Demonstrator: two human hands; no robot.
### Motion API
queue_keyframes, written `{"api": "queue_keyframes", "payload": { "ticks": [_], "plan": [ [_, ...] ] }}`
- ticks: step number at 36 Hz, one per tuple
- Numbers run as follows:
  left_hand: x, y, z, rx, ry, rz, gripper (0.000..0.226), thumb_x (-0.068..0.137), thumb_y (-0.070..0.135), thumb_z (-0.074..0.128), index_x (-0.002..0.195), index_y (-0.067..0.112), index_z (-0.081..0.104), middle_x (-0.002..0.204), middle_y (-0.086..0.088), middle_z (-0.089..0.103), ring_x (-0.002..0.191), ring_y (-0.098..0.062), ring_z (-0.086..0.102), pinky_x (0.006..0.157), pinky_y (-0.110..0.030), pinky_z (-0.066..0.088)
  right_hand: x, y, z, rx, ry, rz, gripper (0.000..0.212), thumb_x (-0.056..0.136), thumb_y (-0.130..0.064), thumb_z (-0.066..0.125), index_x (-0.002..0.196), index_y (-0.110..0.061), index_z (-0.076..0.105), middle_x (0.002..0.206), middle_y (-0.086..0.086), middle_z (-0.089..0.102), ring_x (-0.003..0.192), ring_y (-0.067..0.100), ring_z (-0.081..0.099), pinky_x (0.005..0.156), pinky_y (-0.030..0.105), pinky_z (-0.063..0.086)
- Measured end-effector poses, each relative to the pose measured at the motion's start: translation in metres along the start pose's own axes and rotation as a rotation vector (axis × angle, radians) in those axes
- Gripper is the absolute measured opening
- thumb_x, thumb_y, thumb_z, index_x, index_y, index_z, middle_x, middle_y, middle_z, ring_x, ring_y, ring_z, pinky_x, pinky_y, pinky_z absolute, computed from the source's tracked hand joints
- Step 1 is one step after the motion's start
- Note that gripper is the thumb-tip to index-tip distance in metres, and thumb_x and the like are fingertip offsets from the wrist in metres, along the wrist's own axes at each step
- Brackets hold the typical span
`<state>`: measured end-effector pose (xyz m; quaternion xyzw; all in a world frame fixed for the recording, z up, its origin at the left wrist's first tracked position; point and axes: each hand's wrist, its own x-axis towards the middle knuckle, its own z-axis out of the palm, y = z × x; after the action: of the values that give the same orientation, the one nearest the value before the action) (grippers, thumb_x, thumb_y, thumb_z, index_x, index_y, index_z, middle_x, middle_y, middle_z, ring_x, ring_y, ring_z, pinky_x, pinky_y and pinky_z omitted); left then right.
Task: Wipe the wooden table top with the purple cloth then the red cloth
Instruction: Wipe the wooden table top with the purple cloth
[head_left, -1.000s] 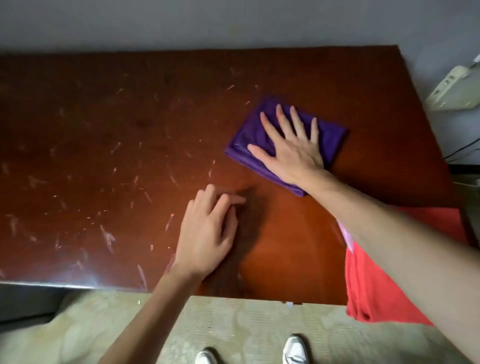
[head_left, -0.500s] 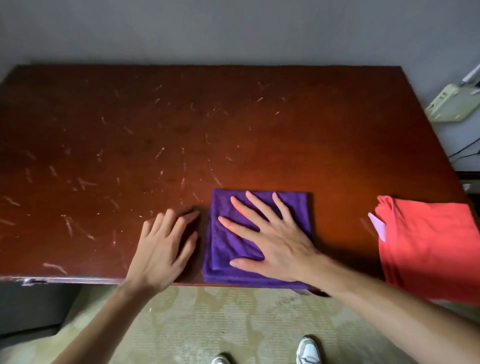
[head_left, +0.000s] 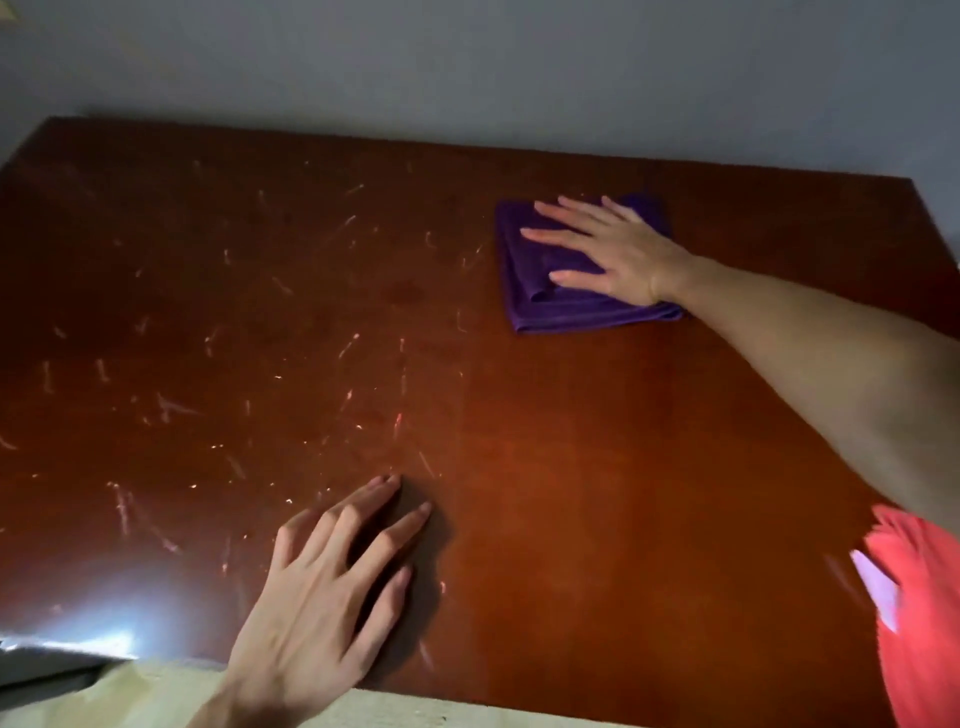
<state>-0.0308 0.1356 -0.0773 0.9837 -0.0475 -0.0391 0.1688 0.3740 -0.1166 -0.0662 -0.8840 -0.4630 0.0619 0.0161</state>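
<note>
Where scratched wooden table top (head_left: 467, 405) meets grey wall (head_left: 519, 78) | purple cloth (head_left: 530, 291) far-right.

Red cloth (head_left: 930, 613) at the tabletop's (head_left: 571, 467) near right corner: cut off by the right and bottom picture edges, top part hidden under the right forearm. Pale tag on it blurred, unreadable. Purple cloth (head_left: 550, 296) toward the far right edge: middle and right part covered by the right hand (head_left: 608, 249). Tabletop's left side and near left corner run out of the picture; a glare patch washes out the near left edge. Left hand (head_left: 317, 608): wrist cut by the bottom edge.
</note>
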Motion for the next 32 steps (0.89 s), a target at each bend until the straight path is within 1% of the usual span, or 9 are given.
{"api": "queue_keyframes", "payload": {
  "ticks": [4, 10, 15, 17, 19, 21, 25, 28, 32],
  "plan": [
    [0.003, 0.001, 0.006, 0.008, 0.079, 0.013, 0.049, 0.1, 0.046, 0.038, 0.144, 0.034, 0.055, 0.158, 0.002, 0.043, 0.143, -0.012, 0.044, 0.107, -0.045, 0.036, 0.034, 0.029, -0.009, 0.052, 0.02, 0.182, 0.064, 0.1, -0.074, 0.024, 0.16, -0.053, 0.015, 0.173, -0.013, 0.005, 0.16, 0.013, 0.001, 0.128, 0.05, 0.0],
    [0.009, -0.007, 0.013, 0.043, 0.129, 0.04, 0.048, 0.101, 0.045, 0.034, 0.143, 0.038, 0.056, 0.157, 0.004, 0.045, 0.145, -0.009, 0.039, 0.106, -0.043, 0.035, 0.058, 0.037, -0.011, 0.094, 0.076, 0.346, 0.065, 0.1, -0.075, 0.023, 0.16, -0.052, 0.015, 0.174, -0.012, 0.005, 0.16, 0.014, 0.002, 0.128, 0.05, -0.002],
    [0.007, -0.007, 0.018, 0.035, 0.188, 0.068, 0.059, 0.086, 0.034, 0.069, 0.143, 0.034, 0.056, 0.158, 0.003, 0.043, 0.143, -0.012, 0.043, 0.107, -0.045, 0.036, 0.056, 0.012, -0.006, 0.114, 0.084, 0.468, 0.073, 0.097, -0.08, 0.016, 0.162, -0.048, 0.009, 0.174, -0.008, 0.001, 0.16, 0.017, -0.004, 0.126, 0.056, -0.007],
    [0.006, -0.007, 0.018, 0.056, 0.22, 0.084, 0.051, 0.095, 0.039, 0.056, 0.144, 0.025, 0.056, 0.156, -0.002, 0.044, 0.137, -0.017, 0.047, 0.105, -0.044, 0.037, 0.051, -0.013, -0.002, 0.131, 0.08, 0.538, 0.079, 0.095, -0.083, 0.015, 0.163, -0.045, 0.006, 0.174, -0.008, -0.002, 0.16, 0.02, -0.007, 0.125, 0.059, -0.009],
    [0.003, -0.004, 0.015, 0.023, 0.261, 0.047, 0.05, 0.099, 0.041, 0.041, 0.138, 0.013, 0.055, 0.149, -0.009, 0.045, 0.126, -0.022, 0.047, 0.095, -0.043, 0.042, 0.04, -0.046, 0.006, 0.119, 0.075, 0.575, 0.082, 0.093, -0.085, 0.017, 0.164, -0.044, 0.004, 0.174, -0.007, -0.002, 0.16, 0.023, -0.009, 0.124, 0.062, -0.008],
    [0.001, -0.001, 0.012, -0.023, 0.318, 0.022, 0.046, 0.096, 0.04, 0.042, 0.128, 0.009, 0.054, 0.138, -0.013, 0.044, 0.113, -0.025, 0.045, 0.088, -0.041, 0.041, 0.021, -0.081, 0.016, 0.1, 0.09, 0.585, 0.082, 0.093, -0.084, 0.017, 0.163, -0.045, 0.004, 0.174, -0.006, -0.001, 0.16, 0.024, -0.008, 0.124, 0.063, -0.006],
    [0.003, 0.001, 0.009, -0.033, 0.342, 0.026, 0.039, 0.094, 0.04, 0.044, 0.117, 0.009, 0.05, 0.125, -0.016, 0.046, 0.102, -0.036, 0.05, 0.087, -0.048, 0.041, -0.023, -0.164, 0.03, 0.083, 0.116, 0.54, 0.081, 0.094, -0.083, 0.019, 0.163, -0.044, 0.005, 0.175, -0.006, 0.001, 0.161, 0.026, -0.005, 0.124, 0.064, -0.002],
    [0.0, 0.002, 0.003, -0.118, 0.364, 0.022, 0.034, 0.095, 0.037, 0.046, 0.111, 0.007, 0.051, 0.119, -0.02, 0.048, 0.101, -0.039, 0.051, 0.088, -0.053, 0.044, -0.06, -0.233, 0.042, 0.058, 0.136, 0.501, 0.085, 0.089, -0.083, 0.013, 0.164, -0.042, 0.012, 0.174, -0.004, 0.008, 0.161, 0.028, 0.002, 0.123, 0.065, 0.001],
    [-0.01, -0.001, -0.007, -0.27, 0.462, 0.036, 0.031, 0.094, 0.029, 0.05, 0.11, 0.004, 0.057, 0.119, -0.014, 0.049, 0.104, -0.032, 0.049, 0.089, -0.049, 0.043, -0.104, -0.312, 0.064, 0.031, 0.176, 0.428, 0.085, 0.091, -0.083, 0.021, 0.164, -0.041, 0.014, 0.174, -0.003, 0.009, 0.161, 0.028, 0.002, 0.122, 0.068, 0.003]
  ]
}}
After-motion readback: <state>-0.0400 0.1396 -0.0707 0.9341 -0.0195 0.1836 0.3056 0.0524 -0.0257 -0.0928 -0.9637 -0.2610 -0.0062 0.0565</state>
